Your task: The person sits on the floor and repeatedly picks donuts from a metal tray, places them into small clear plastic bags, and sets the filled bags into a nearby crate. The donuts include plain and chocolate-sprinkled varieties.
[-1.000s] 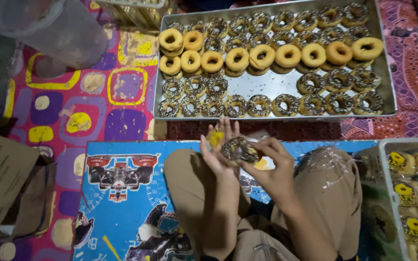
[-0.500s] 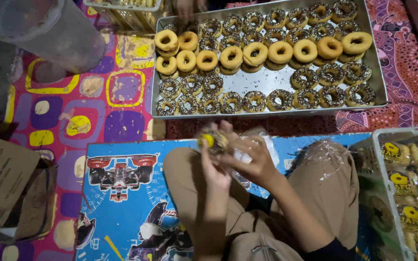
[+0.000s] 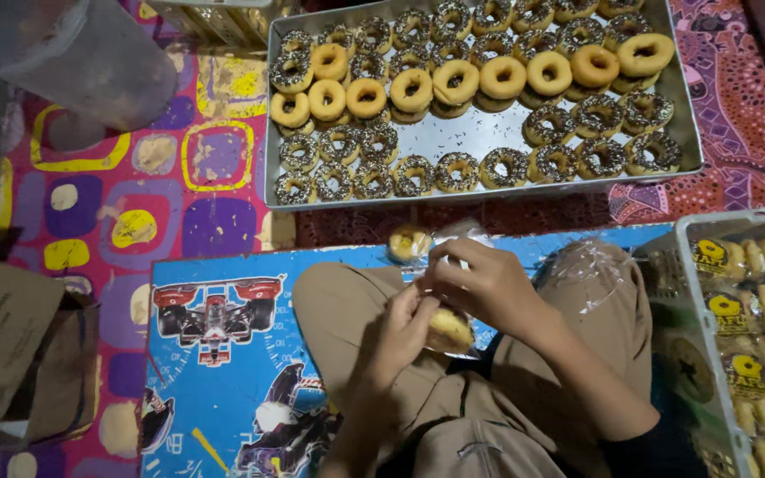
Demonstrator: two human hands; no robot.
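Note:
My left hand and my right hand meet over my lap. Together they grip a doughnut wrapped in a clear plastic bag. The bag's top, with a yellow label, sticks out above my right fingers. I sit cross-legged in tan trousers. Beyond my knees lies a metal tray with several plain and chocolate-sprinkled doughnuts in rows.
A white crate of bagged doughnuts stands at my right. A blue mat with car pictures lies under my legs on a patterned floor cloth. A brown cardboard box is at the left, a clear plastic container top left.
Both hands have come down and closer to my lap with the bagged doughnut. The right hand now covers the bag from above, and the view has tilted slightly.

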